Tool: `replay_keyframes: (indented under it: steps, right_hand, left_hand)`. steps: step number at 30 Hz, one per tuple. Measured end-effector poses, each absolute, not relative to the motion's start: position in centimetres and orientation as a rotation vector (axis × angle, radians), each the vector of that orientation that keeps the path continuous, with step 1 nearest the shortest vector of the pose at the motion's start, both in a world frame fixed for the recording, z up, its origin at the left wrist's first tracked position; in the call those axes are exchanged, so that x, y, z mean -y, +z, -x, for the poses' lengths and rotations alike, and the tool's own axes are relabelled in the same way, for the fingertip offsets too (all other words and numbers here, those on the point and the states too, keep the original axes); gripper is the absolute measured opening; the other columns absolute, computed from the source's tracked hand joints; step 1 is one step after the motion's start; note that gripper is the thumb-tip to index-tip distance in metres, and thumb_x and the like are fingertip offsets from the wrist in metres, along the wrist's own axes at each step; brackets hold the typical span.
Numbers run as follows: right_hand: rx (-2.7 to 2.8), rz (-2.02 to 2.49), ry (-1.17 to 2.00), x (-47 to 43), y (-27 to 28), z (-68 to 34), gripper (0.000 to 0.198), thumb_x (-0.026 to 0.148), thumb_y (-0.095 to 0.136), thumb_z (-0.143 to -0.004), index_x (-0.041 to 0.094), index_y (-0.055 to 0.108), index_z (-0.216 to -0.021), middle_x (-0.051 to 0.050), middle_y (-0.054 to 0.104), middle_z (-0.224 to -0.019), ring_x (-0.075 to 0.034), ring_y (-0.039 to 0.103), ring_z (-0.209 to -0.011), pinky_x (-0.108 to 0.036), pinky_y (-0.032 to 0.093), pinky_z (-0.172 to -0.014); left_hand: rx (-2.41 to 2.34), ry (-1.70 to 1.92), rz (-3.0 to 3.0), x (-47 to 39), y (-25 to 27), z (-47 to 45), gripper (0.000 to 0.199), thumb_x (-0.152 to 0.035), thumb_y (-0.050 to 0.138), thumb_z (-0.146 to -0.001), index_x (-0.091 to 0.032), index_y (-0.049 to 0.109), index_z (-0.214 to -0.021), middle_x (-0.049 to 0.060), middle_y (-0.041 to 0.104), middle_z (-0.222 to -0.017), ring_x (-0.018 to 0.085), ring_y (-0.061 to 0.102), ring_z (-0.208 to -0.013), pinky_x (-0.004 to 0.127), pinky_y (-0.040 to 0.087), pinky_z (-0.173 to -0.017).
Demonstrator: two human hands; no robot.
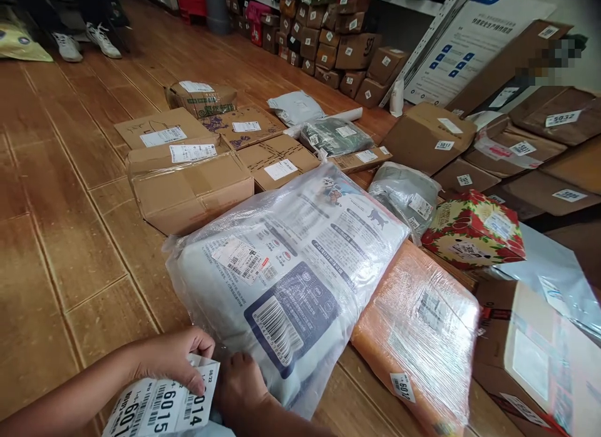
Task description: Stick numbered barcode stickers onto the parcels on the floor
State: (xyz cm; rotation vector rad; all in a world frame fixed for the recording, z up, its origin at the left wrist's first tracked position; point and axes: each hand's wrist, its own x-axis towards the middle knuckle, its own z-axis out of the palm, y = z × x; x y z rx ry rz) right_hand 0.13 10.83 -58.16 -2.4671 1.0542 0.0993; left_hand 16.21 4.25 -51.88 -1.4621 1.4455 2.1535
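Plastic-wrapped bag, label strip cut off

Pretty bright, soft daylight on my feed, glare off the plastic-wrapped bag, wide-angle bending at the edges, one pixelated patch top right.

Pet-food bag lies on the floor, taped carton behind-left of it, wrapped parcel right alongside, touching.
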Motion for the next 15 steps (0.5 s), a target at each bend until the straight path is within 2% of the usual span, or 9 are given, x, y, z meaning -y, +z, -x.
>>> replay_keyframes:
  steps: [3, 5, 8, 10, 12, 15]
  right_hand:
    - [-0.930, 2.481, -0.031, -11.5, -58.0, 1.3, 0.018, 0.022, 0.060, -0.078, 0.014, 0.066, -0.093, -0.011, 0.071, -0.084, -0.028, 0.064, -0.079, -0.038, 0.055, -0.065]
    - [-0.834, 2.419, -0.214, -10.9, -57.2, 3.8, 0.021, 0.025, 0.058, -0.081, 0.017, 0.066, -0.098, -0.009, 0.071, -0.091, -0.027, 0.064, -0.084, -0.037, 0.054, -0.073]
    - [-0.726, 2.108, -0.336, -8.5, -54.6, 9.7, 0.033, 0.036, 0.057, -0.081, 0.017, 0.064, -0.107, -0.010, 0.069, -0.095, -0.022, 0.062, -0.075, -0.029, 0.052, -0.063]
    - [-0.723, 1.776, -0.390, -6.7, -51.9, 14.0, 0.044, 0.042, 0.058, -0.080, 0.018, 0.059, -0.116, -0.010, 0.066, -0.100, -0.018, 0.060, -0.070, -0.025, 0.049, -0.055]
    - [-0.841, 1.477, -0.481, -5.5, -48.6, 17.4, 0.045, 0.047, 0.064, -0.077, 0.021, 0.060, -0.113, -0.006, 0.065, -0.086, -0.013, 0.054, -0.058, -0.022, 0.042, -0.047]
    - [-1.202, 1.160, -0.686, -5.0, -43.1, 19.7, 0.034, 0.048, 0.068, -0.076, 0.020, 0.064, -0.095, 0.002, 0.053, -0.058, -0.009, 0.043, -0.048, -0.020, 0.035, -0.044]
  left_hand:
    - [-1.403, 2.273, 1.464, -4.1, -50.4, -14.7, 0.050, -0.045, 0.080, -0.044, -0.018, 0.042, -0.062, -0.005, 0.043, -0.061, 0.011, 0.034, -0.061, 0.022, 0.023, -0.055]
    - [-1.365, 2.423, 1.494, -3.9, -49.3, -13.0, 0.051, -0.048, 0.079, -0.048, -0.019, 0.041, -0.064, -0.006, 0.040, -0.059, 0.009, 0.031, -0.057, 0.022, 0.023, -0.053]
    - [-1.379, 2.625, 1.519, -3.2, -47.6, -9.4, 0.049, -0.055, 0.074, -0.061, -0.019, 0.042, -0.068, -0.007, 0.037, -0.059, 0.009, 0.030, -0.055, 0.022, 0.025, -0.052]
    - [-1.578, 2.584, 1.526, -2.2, -46.3, -6.5, 0.044, -0.055, 0.067, -0.071, -0.018, 0.043, -0.067, -0.006, 0.034, -0.059, 0.009, 0.030, -0.056, 0.022, 0.026, -0.053]
    - [-1.918, 2.390, 1.553, -0.9, -44.6, -3.4, 0.043, -0.052, 0.061, -0.079, -0.018, 0.041, -0.062, -0.005, 0.032, -0.059, 0.010, 0.031, -0.058, 0.023, 0.026, -0.055]
    - [-2.272, 2.130, 1.559, 0.8, -40.7, 0.6, 0.047, -0.050, 0.053, -0.086, -0.017, 0.037, -0.056, -0.005, 0.031, -0.054, 0.009, 0.030, -0.055, 0.024, 0.024, -0.054]
